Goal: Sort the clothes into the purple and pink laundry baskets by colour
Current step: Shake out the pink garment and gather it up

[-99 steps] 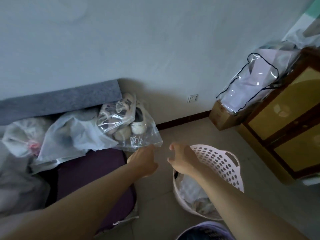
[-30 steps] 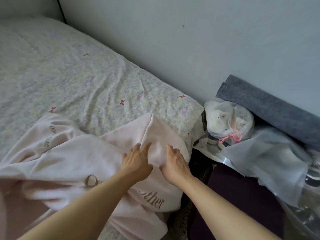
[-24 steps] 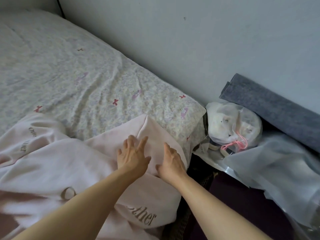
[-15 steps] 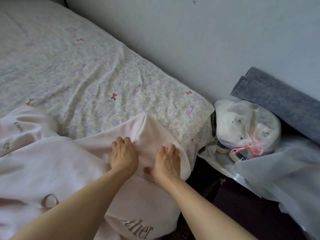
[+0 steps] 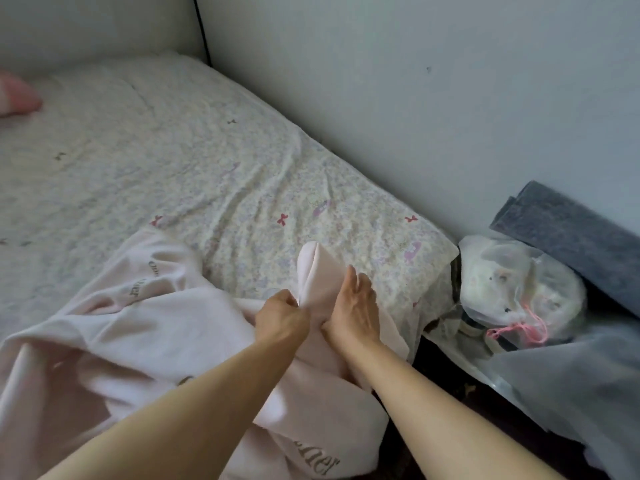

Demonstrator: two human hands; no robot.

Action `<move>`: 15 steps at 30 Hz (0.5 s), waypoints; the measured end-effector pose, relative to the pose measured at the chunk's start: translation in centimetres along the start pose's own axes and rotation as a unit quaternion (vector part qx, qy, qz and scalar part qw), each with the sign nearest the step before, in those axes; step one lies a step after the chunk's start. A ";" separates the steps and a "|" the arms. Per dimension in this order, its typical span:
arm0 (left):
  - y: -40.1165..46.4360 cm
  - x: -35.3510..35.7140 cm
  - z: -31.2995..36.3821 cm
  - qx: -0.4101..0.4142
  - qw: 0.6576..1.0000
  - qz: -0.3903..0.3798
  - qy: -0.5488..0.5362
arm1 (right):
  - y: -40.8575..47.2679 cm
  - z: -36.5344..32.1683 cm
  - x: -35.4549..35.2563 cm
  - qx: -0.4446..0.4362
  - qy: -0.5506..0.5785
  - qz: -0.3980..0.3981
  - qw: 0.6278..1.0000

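Note:
A pale pink garment with brown lettering point(image 5: 145, 327) lies spread over the near corner of the bed point(image 5: 207, 161). My left hand point(image 5: 280, 317) grips a raised fold of it with curled fingers. Right beside it, my right hand point(image 5: 353, 310) rests on the same fold with its fingers fairly straight; whether the thumb pinches the cloth is hidden. Neither laundry basket is in view.
The bed has a floral sheet and meets the wall at the back. A pink pillow corner point(image 5: 17, 97) shows at far left. Right of the bed lie a clear bag with a pink cord point(image 5: 519, 296), a translucent bag point(image 5: 581, 393) and a grey felt roll point(image 5: 571, 233).
I turned from the pink basket to the bed and laid both hands on the pink garment. Since half a second ago my left hand has bunched the cloth up into a raised fold.

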State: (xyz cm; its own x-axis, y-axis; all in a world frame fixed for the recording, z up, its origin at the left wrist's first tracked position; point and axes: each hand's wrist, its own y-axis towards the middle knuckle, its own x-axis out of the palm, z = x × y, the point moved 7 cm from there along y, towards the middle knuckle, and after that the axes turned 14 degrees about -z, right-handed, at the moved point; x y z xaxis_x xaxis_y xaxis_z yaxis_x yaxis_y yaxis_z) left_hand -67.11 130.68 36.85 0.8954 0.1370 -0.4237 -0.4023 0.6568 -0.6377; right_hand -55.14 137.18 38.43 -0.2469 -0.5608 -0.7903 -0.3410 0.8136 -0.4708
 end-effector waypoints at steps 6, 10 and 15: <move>-4.7 -3.8 0.9 0.030 0.989 -0.031 -0.143 | -2.1 -3.3 -2.3 0.008 0.016 -0.137 0.990; -8.4 -5.9 1.2 0.059 0.987 -0.071 -0.128 | -6.2 -5.9 -4.6 -0.039 0.028 -0.107 0.993; -13.9 -8.8 2.9 0.123 0.972 -0.150 -0.133 | -12.3 -9.8 -6.6 -0.107 0.022 -0.014 0.994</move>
State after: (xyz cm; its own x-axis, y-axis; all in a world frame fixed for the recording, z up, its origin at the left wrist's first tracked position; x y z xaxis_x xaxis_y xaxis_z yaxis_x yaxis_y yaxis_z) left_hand -68.82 122.51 51.23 0.9962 0.0772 -0.0414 -0.0875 0.8498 -0.5198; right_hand -58.16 129.38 53.29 -0.2716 -0.5930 -0.7580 -0.5324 0.7487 -0.3950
